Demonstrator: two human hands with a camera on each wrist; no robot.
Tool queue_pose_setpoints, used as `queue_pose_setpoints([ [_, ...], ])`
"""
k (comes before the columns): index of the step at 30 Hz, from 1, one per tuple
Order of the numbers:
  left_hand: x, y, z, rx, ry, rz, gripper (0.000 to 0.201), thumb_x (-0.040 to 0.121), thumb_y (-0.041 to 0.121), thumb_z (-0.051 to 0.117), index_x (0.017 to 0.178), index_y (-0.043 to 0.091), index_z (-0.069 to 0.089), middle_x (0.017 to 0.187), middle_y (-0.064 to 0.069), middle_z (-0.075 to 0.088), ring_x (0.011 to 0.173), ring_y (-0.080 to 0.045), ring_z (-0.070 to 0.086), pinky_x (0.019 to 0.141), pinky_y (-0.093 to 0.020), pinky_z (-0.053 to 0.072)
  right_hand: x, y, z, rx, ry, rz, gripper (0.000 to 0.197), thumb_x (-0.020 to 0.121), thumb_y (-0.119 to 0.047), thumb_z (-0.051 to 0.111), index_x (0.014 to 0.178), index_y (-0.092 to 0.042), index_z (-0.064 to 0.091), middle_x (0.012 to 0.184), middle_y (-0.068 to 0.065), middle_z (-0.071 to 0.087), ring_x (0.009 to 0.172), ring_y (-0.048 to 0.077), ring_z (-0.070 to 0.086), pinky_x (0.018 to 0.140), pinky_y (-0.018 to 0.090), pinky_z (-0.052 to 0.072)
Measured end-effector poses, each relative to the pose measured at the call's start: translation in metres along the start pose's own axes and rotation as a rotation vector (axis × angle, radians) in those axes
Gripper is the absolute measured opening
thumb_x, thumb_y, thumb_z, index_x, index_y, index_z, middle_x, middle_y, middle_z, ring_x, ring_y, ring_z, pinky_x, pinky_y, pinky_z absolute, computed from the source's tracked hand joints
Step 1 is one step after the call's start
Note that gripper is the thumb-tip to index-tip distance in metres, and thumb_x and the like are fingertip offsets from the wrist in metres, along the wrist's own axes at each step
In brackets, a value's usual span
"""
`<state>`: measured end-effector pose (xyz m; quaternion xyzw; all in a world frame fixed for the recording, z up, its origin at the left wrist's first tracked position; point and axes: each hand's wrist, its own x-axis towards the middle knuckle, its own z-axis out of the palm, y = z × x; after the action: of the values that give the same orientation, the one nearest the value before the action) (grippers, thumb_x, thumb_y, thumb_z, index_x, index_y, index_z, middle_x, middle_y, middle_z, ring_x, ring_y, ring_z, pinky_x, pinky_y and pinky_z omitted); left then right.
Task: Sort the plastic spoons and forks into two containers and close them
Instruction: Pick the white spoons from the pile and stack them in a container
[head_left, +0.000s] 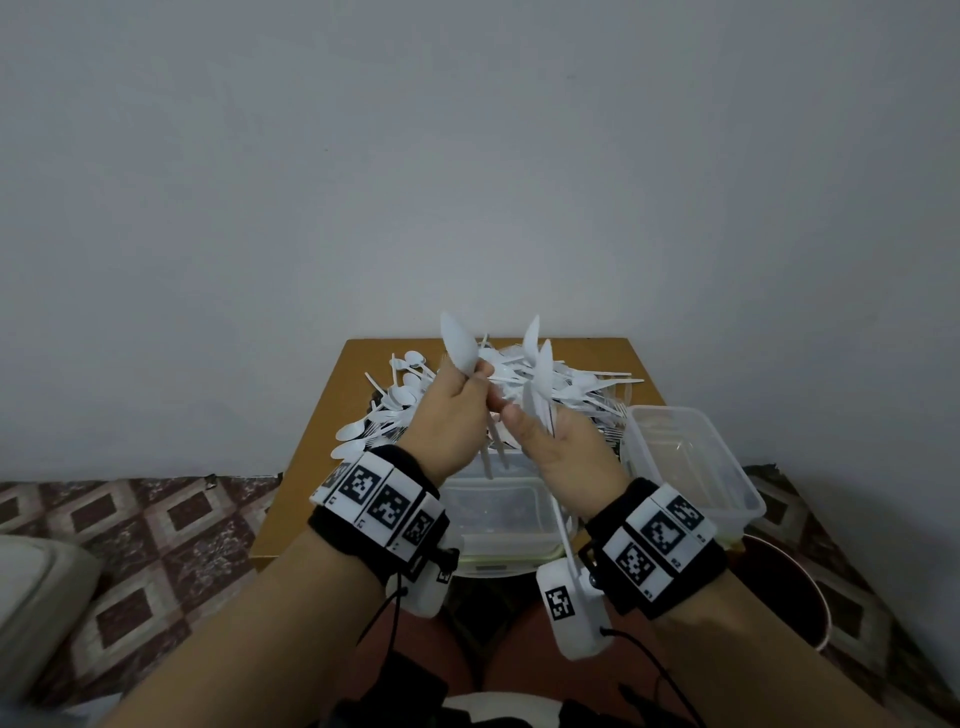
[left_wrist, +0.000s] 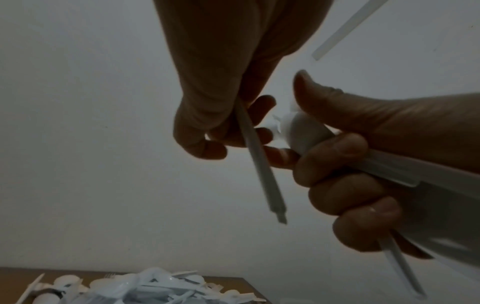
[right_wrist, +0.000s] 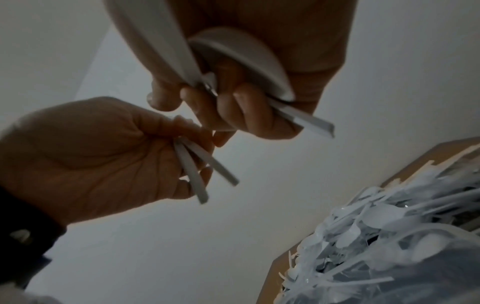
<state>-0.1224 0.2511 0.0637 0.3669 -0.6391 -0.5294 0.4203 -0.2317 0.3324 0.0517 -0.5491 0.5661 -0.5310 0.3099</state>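
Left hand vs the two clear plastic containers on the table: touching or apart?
Apart. In the head view the left hand is raised above the nearer clear plastic container, gripping white plastic spoons; the second container sits off to the right.

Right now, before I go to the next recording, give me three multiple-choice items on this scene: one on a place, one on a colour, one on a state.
1. Where does the loose cutlery pile lie?
A. on the patterned floor
B. on the far part of the wooden table
C. inside the right container

2. What colour are the spoons?
A. white
B. black
C. red

3. How do the two clear containers stand?
A. lidded
B. stacked
C. open, no lids on

Answers: 1 B, the head view shows the heap on the tabletop beyond both hands. 2 A, the spoons gripped by the left hand and the right hand are white. 3 C, both rims are uncovered and side by side.
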Motion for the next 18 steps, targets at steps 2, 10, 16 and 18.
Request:
queue_pose_setpoints([
  [2, 0.001, 0.0, -0.002, -0.017, -0.011, -0.019, 0.013, 0.102, 0.014, 0.038, 0.095, 0.016, 0.05, 0.069, 0.002, 0.047, 0.053, -0.005, 0.051, 0.058, -0.023, 0.051, 0.002, 0.002, -0.005, -0.04, 0.02, -0.002, 0.047, 0.089, -0.054, 0.047, 0.061, -0.017, 0.046, 0.053, -0.003, 0.036, 0.05, 0.011, 0.032, 0.055, 0.026, 0.029],
  [10, -0.001, -0.003, 0.002, 0.133, -0.185, 0.031, 0.014, 0.098, 0.032, 0.052, 0.092, 0.019, 0.051, 0.054, 0.014, 0.043, 0.048, -0.005, 0.037, 0.049, -0.021, 0.035, 0.011, 0.013, -0.011, -0.079, 0.132, 0.041, 0.026, 0.102, -0.028, 0.044, 0.077, -0.023, 0.049, 0.066, -0.01, 0.048, 0.054, -0.004, 0.045, 0.06, 0.017, 0.038],
  [16, -0.003, -0.002, 0.007, 0.188, -0.129, 0.113, 0.028, 0.101, 0.027, 0.048, 0.091, 0.003, 0.06, 0.053, 0.009, 0.06, 0.048, -0.003, 0.051, 0.05, -0.013, 0.04, 0.008, 0.007, 0.0, 0.046, 0.048, -0.067, 0.015, 0.104, -0.02, 0.041, 0.103, -0.029, 0.054, 0.065, -0.015, 0.052, 0.06, 0.0, 0.045, 0.063, 0.012, 0.042],
  [18, 0.001, -0.004, 0.005, 0.246, -0.055, 0.132, 0.03, 0.101, 0.027, 0.047, 0.093, 0.002, 0.061, 0.062, 0.0, 0.062, 0.059, -0.012, 0.055, 0.057, -0.022, 0.043, 0.007, 0.01, 0.001, 0.024, 0.028, -0.057, 0.014, 0.103, -0.024, 0.042, 0.11, -0.027, 0.054, 0.07, -0.01, 0.052, 0.066, 0.002, 0.048, 0.069, 0.013, 0.042],
])
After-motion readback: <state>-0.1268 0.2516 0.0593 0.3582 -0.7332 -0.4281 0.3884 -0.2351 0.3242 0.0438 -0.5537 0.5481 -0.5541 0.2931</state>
